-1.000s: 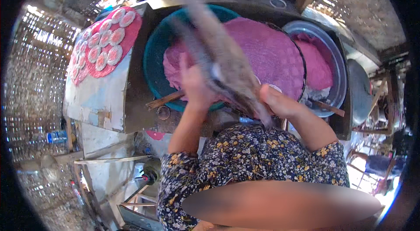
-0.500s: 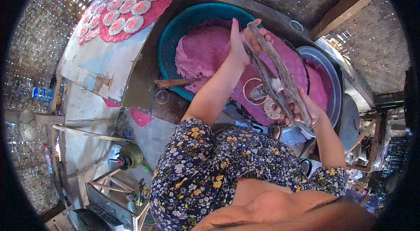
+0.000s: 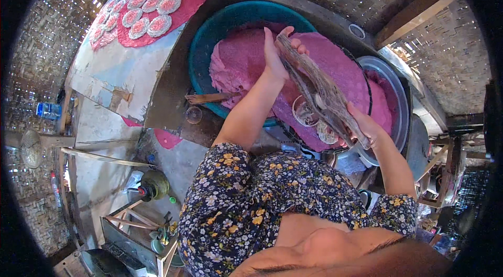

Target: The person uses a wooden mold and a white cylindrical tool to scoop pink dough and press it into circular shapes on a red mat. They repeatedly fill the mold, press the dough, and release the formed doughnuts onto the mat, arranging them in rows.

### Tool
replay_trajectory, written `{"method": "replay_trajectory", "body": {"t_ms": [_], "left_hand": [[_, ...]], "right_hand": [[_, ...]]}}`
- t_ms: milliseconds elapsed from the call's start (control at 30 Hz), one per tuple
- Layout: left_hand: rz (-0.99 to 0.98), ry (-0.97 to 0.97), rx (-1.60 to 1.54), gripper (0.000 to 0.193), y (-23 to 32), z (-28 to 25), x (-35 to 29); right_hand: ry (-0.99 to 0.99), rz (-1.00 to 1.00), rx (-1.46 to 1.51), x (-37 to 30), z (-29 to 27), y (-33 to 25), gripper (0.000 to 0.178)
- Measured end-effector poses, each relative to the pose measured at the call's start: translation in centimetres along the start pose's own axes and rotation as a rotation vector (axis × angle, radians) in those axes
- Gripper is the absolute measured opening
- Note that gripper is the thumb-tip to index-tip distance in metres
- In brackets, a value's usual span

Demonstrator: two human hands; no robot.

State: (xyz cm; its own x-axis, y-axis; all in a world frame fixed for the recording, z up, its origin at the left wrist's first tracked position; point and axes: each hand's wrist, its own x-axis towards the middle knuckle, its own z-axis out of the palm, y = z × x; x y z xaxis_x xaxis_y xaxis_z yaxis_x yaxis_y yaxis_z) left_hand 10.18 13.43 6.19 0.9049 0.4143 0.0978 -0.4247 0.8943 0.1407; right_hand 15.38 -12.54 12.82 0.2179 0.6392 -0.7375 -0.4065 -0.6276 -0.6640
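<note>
Two long, weathered wooden pieces [image 3: 327,93] lie almost face to face, slanting across in front of me. My left hand [image 3: 277,57] grips their upper far end, fingers behind the wood and thumb raised. Around the lower near end my right hand [image 3: 364,127] is closed. What lies between the pieces is mostly hidden. Just below them, a pale ring [image 3: 299,114] and a whitish coiled, stringy piece [image 3: 327,134] rest on a pink cloth-like surface [image 3: 335,57]. More pink material [image 3: 238,59], crumpled and rough, fills part of a large teal tub [image 3: 195,67].
Round pink-and-white pieces [image 3: 139,28] lie on a pink sheet over a board at left. A flat stick [image 3: 209,98] crosses the tub's near rim, beside a small round dish [image 3: 194,115]. A grey metal basin [image 3: 401,104] stands right; a green jug [image 3: 157,185] is lower left.
The two wooden pieces have come closer together, and the white lump seen between them is now hidden. My left hand has shifted slightly left with their upper end.
</note>
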Motion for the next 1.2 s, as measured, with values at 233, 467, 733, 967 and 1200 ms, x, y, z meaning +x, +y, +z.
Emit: {"method": "replay_trajectory", "body": {"t_ms": [233, 467, 733, 967, 1200], "left_hand": [[0.013, -0.063, -0.035, 0.058, 1.1, -0.2, 2.0], [-0.015, -0.031, -0.124, 0.056, -1.4, -1.1, 2.6], [-0.035, 0.21, -0.085, 0.055, -2.7, 0.6, -0.7], [0.0, 0.163, -0.002, 0.056, 0.0, -0.6, -1.4], [0.059, -0.072, 0.156, 0.072, 3.3, 3.6, 1.0]], "right_hand": [[0.183, -0.061, -0.252, 0.7, 0.1, -2.2, 0.06], [0.306, -0.035, -0.352, -1.3, -0.4, -3.2, 0.052], [0.192, 0.03, -0.277, -2.7, -0.3, -1.3, 0.053], [0.162, 0.029, -0.218, -0.6, 1.6, -0.3, 0.05], [0.251, -0.52, -0.305, 2.2, 0.9, -1.3, 0.046]]}}
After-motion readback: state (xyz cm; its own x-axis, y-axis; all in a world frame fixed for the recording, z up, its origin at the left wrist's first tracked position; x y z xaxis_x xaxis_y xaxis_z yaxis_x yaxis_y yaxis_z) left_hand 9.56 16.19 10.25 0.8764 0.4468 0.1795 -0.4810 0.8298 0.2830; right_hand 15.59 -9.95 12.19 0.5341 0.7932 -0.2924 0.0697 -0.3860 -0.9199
